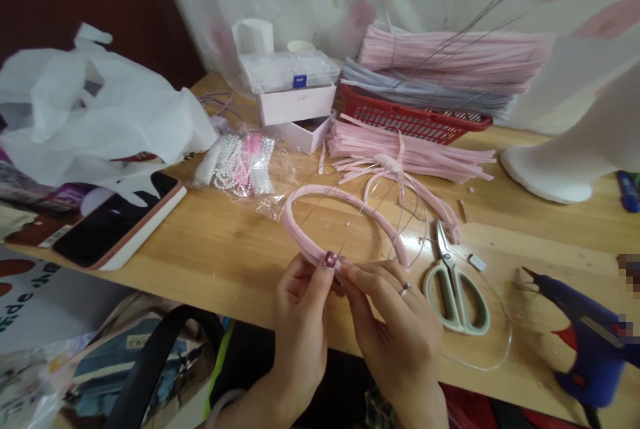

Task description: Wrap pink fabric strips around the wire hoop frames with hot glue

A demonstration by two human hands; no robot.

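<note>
A pink curved headband (pixel 300 236) hangs over the table's front part, bent into an open loop. My left hand (pixel 303 309) is closed on one end of it, with the thumb laid on top. Right beside that thumb, my right hand (pixel 390 322), wearing a ring, pinches at the same end. A thin wire (pixel 345 232) rises from between the fingertips; which fingers hold it is hard to see. The headband's other end reaches just beyond my right hand. Behind it lie loose wire loops and a pink fuzzy strip (pixel 437 199).
White-handled scissors (pixel 453 296) and a blue glue gun (pixel 580 329) lie to the right. At the back are a pink stem bundle (pixel 415 149), a red basket (pixel 395 119) and white boxes (pixel 290 106). Bagged beads (pixel 245 162), a phone (pixel 120 219) and a plastic bag (pixel 110 109) occupy the left.
</note>
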